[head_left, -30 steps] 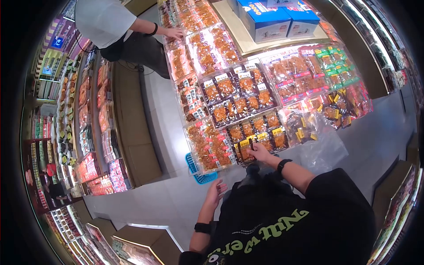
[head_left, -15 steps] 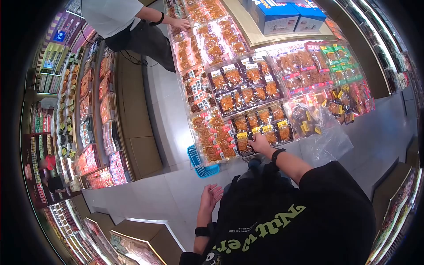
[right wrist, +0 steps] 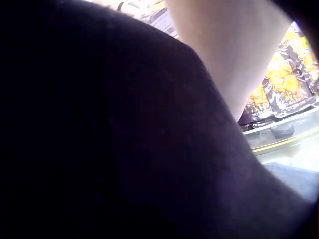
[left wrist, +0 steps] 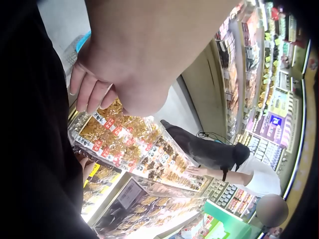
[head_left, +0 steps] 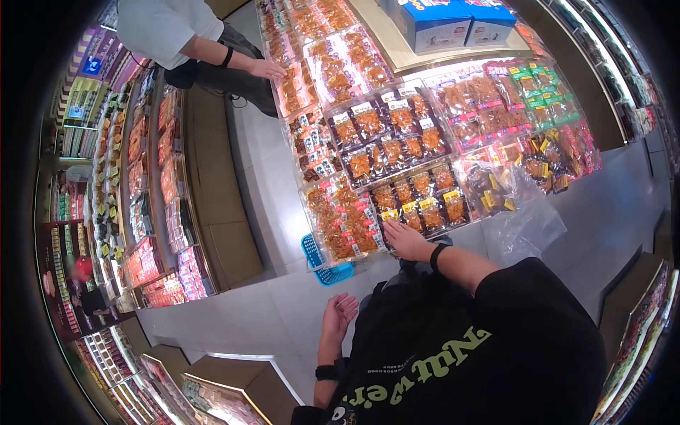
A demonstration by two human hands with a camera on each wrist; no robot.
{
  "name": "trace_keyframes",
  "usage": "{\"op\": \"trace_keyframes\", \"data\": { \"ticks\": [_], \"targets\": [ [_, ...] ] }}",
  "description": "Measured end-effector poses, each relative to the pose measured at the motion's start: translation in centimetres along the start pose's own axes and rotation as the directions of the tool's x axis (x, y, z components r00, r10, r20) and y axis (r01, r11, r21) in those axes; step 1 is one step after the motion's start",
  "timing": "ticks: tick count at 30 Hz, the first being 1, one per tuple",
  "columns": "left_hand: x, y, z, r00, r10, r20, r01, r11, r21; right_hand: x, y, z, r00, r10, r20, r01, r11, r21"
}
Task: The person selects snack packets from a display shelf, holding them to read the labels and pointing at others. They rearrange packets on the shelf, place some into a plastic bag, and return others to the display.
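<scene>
My right hand [head_left: 406, 241] rests, fingers extended, over the front-left black snack packet [head_left: 389, 215] with a yellow label, partly covering it. That packet lies in the front tray with several similar black packets [head_left: 430, 212]. In the right wrist view dark cloth hides most of the scene; black packets [right wrist: 281, 82] show beside my skin. My left hand [head_left: 341, 312] hangs in front of my body with loosely bent fingers and nothing in it. In the left wrist view my left hand [left wrist: 124, 64] overlaps the corner packs of red-labelled snacks [left wrist: 117, 134].
A blue basket [head_left: 333, 275] stands on the floor by the display's corner. Clear plastic wrap [head_left: 528, 227] hangs off the front edge at right. Across the display another person's hand [head_left: 268, 69] is over pink packs. Blue boxes [head_left: 435, 27] stand on the raised middle; shelves line the aisle.
My right hand held the black packet tilted up, lowered it into the tray, and now lies flat over it. The other person's hand has shifted slightly. My left hand stays idle.
</scene>
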State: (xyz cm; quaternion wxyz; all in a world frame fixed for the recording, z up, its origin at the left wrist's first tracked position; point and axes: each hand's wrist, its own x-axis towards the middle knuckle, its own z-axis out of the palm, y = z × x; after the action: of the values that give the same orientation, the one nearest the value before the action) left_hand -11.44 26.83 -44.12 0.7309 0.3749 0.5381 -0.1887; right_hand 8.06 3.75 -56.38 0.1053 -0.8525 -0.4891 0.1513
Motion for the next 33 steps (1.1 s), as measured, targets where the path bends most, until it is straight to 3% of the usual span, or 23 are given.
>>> {"op": "trace_keyframes", "data": {
  "ticks": [5,7,15,18,19,20,21,23,25,29,31,32,33],
  "targets": [
    [0.5,-0.5,-0.1,0.999,0.029,0.029,-0.027,0.998,-0.049,-0.9,0.9,-0.1,1.000,0.008,-0.025,-0.007,0.999,0.037],
    [0.8,-0.6,0.1,0.999,0.031,0.035,-0.029,0.998,-0.056,-1.0,1.1,0.1,0.997,-0.064,-0.044,0.063,0.998,-0.032],
    [0.4,0.4,1.2,0.996,0.084,0.044,-0.081,0.995,-0.060,-0.4,0.5,0.7,0.995,-0.026,-0.095,0.028,0.999,0.020],
    [0.6,0.7,2.2,0.997,0.077,0.019,-0.077,0.997,-0.027,-0.5,0.8,0.2,0.993,-0.034,-0.114,0.038,0.999,0.036],
    [1.0,0.7,3.0,0.992,0.129,0.000,-0.127,0.980,0.156,-0.7,0.9,-0.2,0.991,-0.047,-0.126,0.053,0.998,0.043],
    [1.4,0.7,3.9,0.983,0.181,-0.010,-0.168,0.928,0.334,-1.0,1.0,-0.6,0.991,-0.041,-0.127,0.047,0.998,0.045],
    [2.2,0.6,4.8,0.984,0.178,-0.009,-0.164,0.926,0.339,-1.4,1.1,-1.1,0.994,-0.025,-0.110,0.036,0.995,0.094],
    [5.2,0.1,6.7,0.925,0.309,0.223,-0.372,0.609,0.700,-2.0,1.2,-1.6,0.996,-0.002,-0.093,0.016,0.989,0.147],
    [9.8,-1.2,8.2,0.826,0.452,0.336,-0.534,0.440,0.722,-2.9,1.4,-1.6,0.998,0.013,-0.054,-0.008,0.996,0.088],
    [13.8,-1.5,13.0,0.793,0.503,0.342,-0.589,0.493,0.641,-3.4,1.4,-1.8,0.996,0.008,0.087,-0.016,0.996,0.084],
    [13.0,-1.4,14.8,0.872,0.468,0.146,-0.407,0.525,0.747,-3.3,1.4,-1.3,0.995,0.006,0.096,-0.015,0.996,0.091],
    [13.4,-1.2,15.1,0.874,0.464,0.146,-0.405,0.525,0.749,-3.2,1.5,-1.1,0.995,0.001,0.104,-0.011,0.996,0.094],
    [14.7,-1.5,14.9,0.902,0.423,0.089,-0.373,0.659,0.653,-3.0,1.6,-1.1,0.994,0.003,0.107,-0.014,0.995,0.096]
  ]
}}
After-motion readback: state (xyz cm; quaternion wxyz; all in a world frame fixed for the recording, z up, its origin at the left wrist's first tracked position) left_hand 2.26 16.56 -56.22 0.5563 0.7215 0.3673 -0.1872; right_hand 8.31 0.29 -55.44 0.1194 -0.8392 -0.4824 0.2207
